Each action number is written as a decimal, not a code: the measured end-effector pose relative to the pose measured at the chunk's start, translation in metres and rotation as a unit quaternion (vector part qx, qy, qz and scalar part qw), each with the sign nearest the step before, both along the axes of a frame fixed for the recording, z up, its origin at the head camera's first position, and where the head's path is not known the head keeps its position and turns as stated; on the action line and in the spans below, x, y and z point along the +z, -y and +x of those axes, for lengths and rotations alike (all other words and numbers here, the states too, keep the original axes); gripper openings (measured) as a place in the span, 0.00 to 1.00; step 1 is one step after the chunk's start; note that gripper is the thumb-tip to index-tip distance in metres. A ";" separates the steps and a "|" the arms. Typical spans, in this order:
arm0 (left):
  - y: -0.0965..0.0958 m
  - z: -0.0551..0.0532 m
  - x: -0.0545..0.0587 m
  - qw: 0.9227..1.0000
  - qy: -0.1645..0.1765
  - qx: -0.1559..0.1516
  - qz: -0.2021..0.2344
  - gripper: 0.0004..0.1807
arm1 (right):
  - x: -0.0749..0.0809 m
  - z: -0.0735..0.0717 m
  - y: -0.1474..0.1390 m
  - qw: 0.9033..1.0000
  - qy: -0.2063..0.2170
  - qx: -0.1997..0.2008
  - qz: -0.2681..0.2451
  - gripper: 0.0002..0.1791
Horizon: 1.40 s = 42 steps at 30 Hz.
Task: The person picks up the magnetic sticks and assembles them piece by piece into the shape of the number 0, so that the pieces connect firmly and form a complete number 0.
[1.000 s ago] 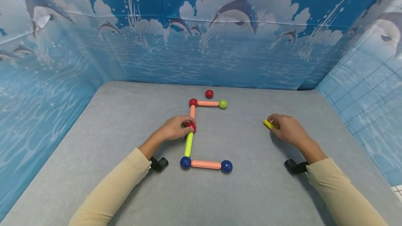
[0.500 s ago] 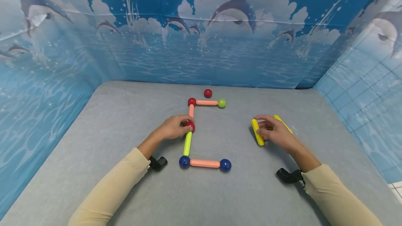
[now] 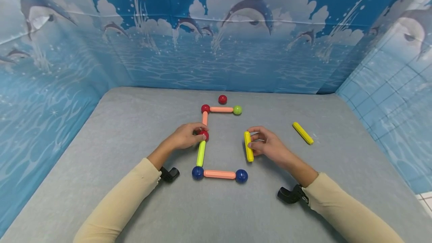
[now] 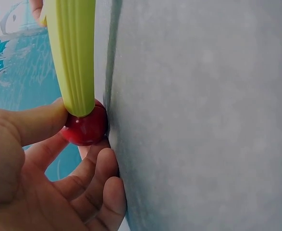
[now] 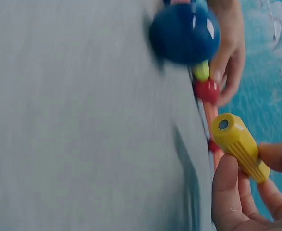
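My left hand [image 3: 185, 136] pinches a red ball [image 4: 86, 130] between thumb and fingers. That ball joins a yellow-green magnetic rod [image 3: 201, 153] on the near side and a salmon rod [image 3: 204, 118] on the far side. Over the table, right of this chain, my right hand [image 3: 268, 145] holds a yellow magnetic rod [image 3: 248, 146]; a round metal tip shows at its end in the right wrist view. A blue ball [image 3: 197, 173], a salmon rod [image 3: 219, 174] and a second blue ball [image 3: 241, 176] form the near arm of the figure.
At the far end, a red ball [image 3: 205, 108], a salmon rod [image 3: 221, 109] and a green ball [image 3: 237, 110] form another arm. A loose red ball [image 3: 222, 99] lies behind it. Another yellow rod [image 3: 303, 133] lies at right on the grey table [image 3: 135, 213].
My right hand has moved left toward the chain, carrying the yellow rod; the other yellow rod stays behind on the table. My left hand keeps its grip on the red ball.
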<state>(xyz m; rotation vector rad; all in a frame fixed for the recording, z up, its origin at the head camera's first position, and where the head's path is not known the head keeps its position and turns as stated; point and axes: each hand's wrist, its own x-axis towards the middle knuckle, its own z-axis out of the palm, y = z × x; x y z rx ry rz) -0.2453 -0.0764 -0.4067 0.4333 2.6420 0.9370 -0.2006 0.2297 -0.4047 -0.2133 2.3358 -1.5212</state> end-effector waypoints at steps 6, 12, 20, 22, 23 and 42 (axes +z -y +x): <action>0.000 0.000 0.000 1.000 -0.003 0.004 0.001 0.17 | -0.001 -0.002 0.012 0.999 0.020 -0.012 -0.029 0.28; -0.001 0.000 0.001 1.000 0.000 0.006 0.001 0.17 | -0.004 -0.002 0.013 0.998 0.045 -0.017 -0.035 0.27; -0.001 0.000 0.001 1.000 0.000 0.006 0.004 0.17 | -0.005 0.001 0.014 0.998 0.054 -0.003 -0.040 0.26; -0.001 0.000 0.000 1.000 0.000 0.005 0.005 0.17 | -0.006 0.002 0.014 0.998 0.054 -0.004 -0.037 0.26; -0.001 0.000 0.000 1.000 0.000 0.004 0.005 0.17 | -0.006 0.002 0.014 0.998 0.054 -0.005 -0.036 0.26; -0.001 0.000 -0.001 1.000 -0.004 -0.003 0.009 0.18 | -0.011 0.004 0.016 0.997 0.067 -0.001 -0.038 0.26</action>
